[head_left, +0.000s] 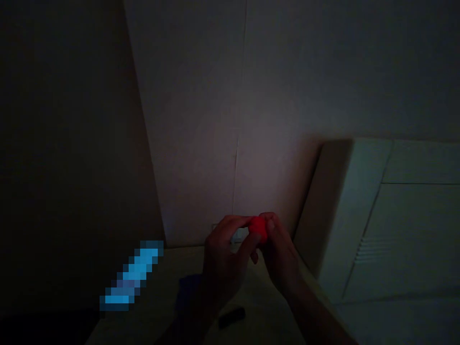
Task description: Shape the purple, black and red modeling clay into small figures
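Observation:
A small round red thing, bright as if glowing, is held up between my two hands; its exact kind cannot be made out. My left hand pinches it from the left, thumb below and index finger above. From the right, my right hand grips it with thumb and curled fingers. A reddish tint falls on the fingers around it. Behind the left hand, a pale wall socket or plate is partly hidden.
Beneath the hands is a dim tabletop with a dark oblong object and a dark blue item. A blurred-out bright blue screen is at left. A pale panelled headboard stands right, against the wall.

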The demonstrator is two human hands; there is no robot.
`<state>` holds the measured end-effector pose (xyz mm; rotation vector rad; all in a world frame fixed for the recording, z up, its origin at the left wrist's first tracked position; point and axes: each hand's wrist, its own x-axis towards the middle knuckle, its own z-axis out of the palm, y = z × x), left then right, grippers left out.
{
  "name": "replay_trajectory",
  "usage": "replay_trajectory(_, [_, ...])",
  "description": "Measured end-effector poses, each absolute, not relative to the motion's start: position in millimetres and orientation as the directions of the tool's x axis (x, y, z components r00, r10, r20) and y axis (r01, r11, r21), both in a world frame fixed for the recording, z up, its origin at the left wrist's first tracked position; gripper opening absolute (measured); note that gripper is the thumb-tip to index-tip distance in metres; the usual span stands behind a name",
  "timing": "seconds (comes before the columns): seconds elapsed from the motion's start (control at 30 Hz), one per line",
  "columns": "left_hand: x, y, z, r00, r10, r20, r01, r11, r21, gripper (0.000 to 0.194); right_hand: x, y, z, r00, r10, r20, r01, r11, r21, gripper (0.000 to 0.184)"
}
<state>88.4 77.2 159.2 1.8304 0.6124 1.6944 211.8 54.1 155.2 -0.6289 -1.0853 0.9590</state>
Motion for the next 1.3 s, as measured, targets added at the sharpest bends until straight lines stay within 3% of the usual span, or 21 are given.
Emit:
replay_trajectory(0.13, [85, 69, 166, 0.105, 0.619, 0.778, -0.014, -0.781, 0.624, 0.009, 206, 47, 152, 0.193, 0.877, 0.441, -0.260, 0.479, -0.838, 0.041])
replay_trajectory(0.27, [79, 66, 165, 0.122, 0.587, 0.801, -0.002, -0.807, 0.591, 0.009, 206, 41, 148, 0.170, 0.858, 0.484, -0.083, 0.502, -0.861, 0.043])
replay_trajectory(0.43, [75, 64, 163, 0.151, 0.565, 0.811, -0.044, -0.816, 0.577, 0.012, 214, 38, 152, 0.073, 0.755, 0.651, 0.304, 0.605, -0.736, 0.043])
replay_trajectory(0.57, [73, 59, 165, 0.176, 0.678, 0.713, -0.090, -0.710, 0.698, 0.021, 219, 36, 156, 0.021, 0.699, 0.715, 0.509, 0.608, -0.610, 0.033])
replay_trajectory(0.73, [77, 53, 165, 0.225, 0.799, 0.558, -0.189, -0.526, 0.829, 0.026, 217, 36, 154, 0.026, 0.618, 0.786, 0.503, 0.671, -0.544, 0.039])
replay_trajectory(0.87, [84, 50, 161, 0.210, 0.848, 0.487, -0.285, -0.424, 0.860, 0.015, 213, 41, 151, 0.177, 0.653, 0.736, 0.383, 0.643, -0.663, 0.047])
replay_trajectory(1.0, [86, 52, 160, 0.214, 0.872, 0.441, -0.291, -0.374, 0.880, 0.024, 211, 45, 147, 0.242, 0.691, 0.681, 0.284, 0.620, -0.731, 0.047])
replay_trajectory(1.2, [76, 61, 162, 0.121, 0.826, 0.550, -0.116, -0.539, 0.834, 0.013, 218, 45, 155, 0.059, 0.583, 0.811, 0.646, 0.596, -0.476, 0.036])
replay_trajectory(1.3, [71, 64, 160, 0.097, 0.709, 0.699, 0.056, -0.705, 0.707, 0.009, 226, 42, 161, -0.013, 0.623, 0.782, 0.661, 0.592, -0.461, 0.026])
